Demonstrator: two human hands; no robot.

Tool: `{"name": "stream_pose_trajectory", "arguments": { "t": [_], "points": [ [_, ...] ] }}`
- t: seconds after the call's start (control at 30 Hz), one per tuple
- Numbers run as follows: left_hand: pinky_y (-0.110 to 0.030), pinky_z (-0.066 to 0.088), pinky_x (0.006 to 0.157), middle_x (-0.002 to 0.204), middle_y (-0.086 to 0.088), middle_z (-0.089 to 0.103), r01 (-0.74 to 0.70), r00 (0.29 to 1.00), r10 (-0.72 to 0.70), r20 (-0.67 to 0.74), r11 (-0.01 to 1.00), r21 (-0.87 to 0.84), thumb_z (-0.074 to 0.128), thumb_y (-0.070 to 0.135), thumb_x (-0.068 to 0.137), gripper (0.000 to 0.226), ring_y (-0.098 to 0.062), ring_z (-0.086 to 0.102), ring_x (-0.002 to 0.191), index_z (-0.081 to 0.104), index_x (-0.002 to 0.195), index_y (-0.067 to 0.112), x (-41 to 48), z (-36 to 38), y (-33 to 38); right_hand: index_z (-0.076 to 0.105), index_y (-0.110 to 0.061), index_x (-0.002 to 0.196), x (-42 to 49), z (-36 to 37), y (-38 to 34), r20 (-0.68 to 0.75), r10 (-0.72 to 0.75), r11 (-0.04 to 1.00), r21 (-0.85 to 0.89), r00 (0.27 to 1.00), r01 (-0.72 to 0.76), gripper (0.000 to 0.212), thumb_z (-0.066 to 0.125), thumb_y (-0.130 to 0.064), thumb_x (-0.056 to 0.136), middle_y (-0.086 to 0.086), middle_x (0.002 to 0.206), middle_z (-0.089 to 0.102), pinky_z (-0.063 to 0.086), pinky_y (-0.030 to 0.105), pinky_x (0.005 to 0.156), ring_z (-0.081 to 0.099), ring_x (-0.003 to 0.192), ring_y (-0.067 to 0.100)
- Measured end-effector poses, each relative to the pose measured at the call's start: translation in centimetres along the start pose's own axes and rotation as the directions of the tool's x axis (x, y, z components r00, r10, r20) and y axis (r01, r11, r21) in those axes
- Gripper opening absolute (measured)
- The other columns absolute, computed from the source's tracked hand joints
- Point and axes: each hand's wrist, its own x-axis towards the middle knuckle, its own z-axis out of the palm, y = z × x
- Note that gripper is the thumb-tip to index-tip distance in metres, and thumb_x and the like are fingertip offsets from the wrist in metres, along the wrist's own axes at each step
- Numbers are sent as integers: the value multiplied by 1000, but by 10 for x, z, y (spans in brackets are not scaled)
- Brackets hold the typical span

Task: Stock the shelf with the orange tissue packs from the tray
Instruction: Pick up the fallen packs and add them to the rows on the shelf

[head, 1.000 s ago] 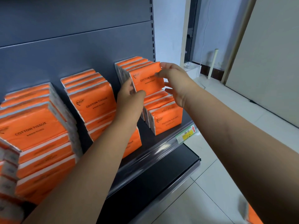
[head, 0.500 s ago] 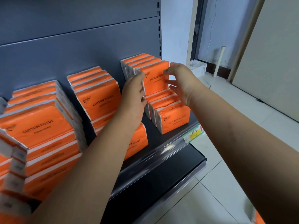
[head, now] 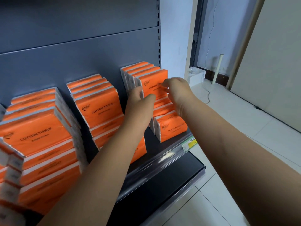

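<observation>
Dark grey metal shelf (head: 150, 142) already holds three stacks of orange plastic-wrapped tissue packs (head: 97, 108), while left hand (head: 138, 103) and right hand (head: 177, 90) curl fingers round the rightmost top pack (head: 154, 86), nearly seated.

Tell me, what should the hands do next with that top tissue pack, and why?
Probably press the front top pack back flush, then let go: it already stands on the right stack, left hand gripping its left edge, right hand at its front.
</observation>
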Motion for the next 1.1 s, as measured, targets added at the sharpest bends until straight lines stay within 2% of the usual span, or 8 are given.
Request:
{"name": "stream_pose_trajectory", "arguments": {
  "t": [0.1,0.2,0.27,0.37,0.43,0.57,0.8,1.1],
  "points": [
    [-41,52,103,139,8,57,-85,996,80,34,979,183,57,26,98,53,-14,60,121,46,150,28,-5,0,2,48,-16,144,-3,2,-1,-103,-53,997,-67,993,47,55,58,-27,91,2,125,61,46,36,83,59,103,20],
    [-35,41,114,157,5,42,-263,965,245,96,882,391,57,16,97,48,-16,45,141,53,145,23,-10,0,0,47,-16,148,-14,5,-8,-200,-216,967,-180,956,181,53,52,-26,96,2,133,60,45,36,100,57,117,21],
    [-31,35,115,164,4,32,-337,940,313,133,805,488,53,5,93,44,-17,34,149,61,135,18,-12,0,0,52,-15,143,-25,10,-10,-161,-364,899,-320,918,300,44,48,-26,100,4,132,63,42,31,96,58,121,23],
    [-46,45,110,154,1,45,-394,915,376,147,752,529,52,13,82,35,-28,48,138,63,115,16,-14,-2,1,58,-16,132,-39,14,-6,-19,-558,724,-500,829,476,35,44,-30,103,6,129,63,35,28,86,55,122,24],
    [-53,45,112,155,-3,45,-423,898,408,163,703,573,55,21,85,41,-34,46,140,61,125,19,-17,-2,1,58,-16,132,-47,8,-5,47,-638,604,-590,769,536,36,45,-33,104,5,126,63,37,31,85,55,121,24],
    [-52,31,123,168,-10,30,-438,871,466,154,597,672,64,23,96,48,-38,27,153,55,143,14,-32,0,-3,46,-12,149,-67,-17,-3,104,-678,466,-705,728,535,50,47,-37,106,7,139,60,39,35,101,49,130,24],
    [-56,34,120,165,-14,36,-524,827,498,261,514,679,58,37,99,55,-42,34,148,52,147,11,-64,19,-12,45,-7,151,-122,-79,30,122,-618,367,-829,776,423,56,46,-39,106,13,141,57,38,44,115,48,135,33],
    [-48,26,126,166,-5,36,-601,794,504,341,561,569,54,46,102,60,-31,26,155,48,152,14,-130,38,7,40,-8,154,-190,-129,29,-141,-656,506,-812,742,292,63,53,-45,104,10,150,51,38,47,117,39,147,32]
  ]
}}
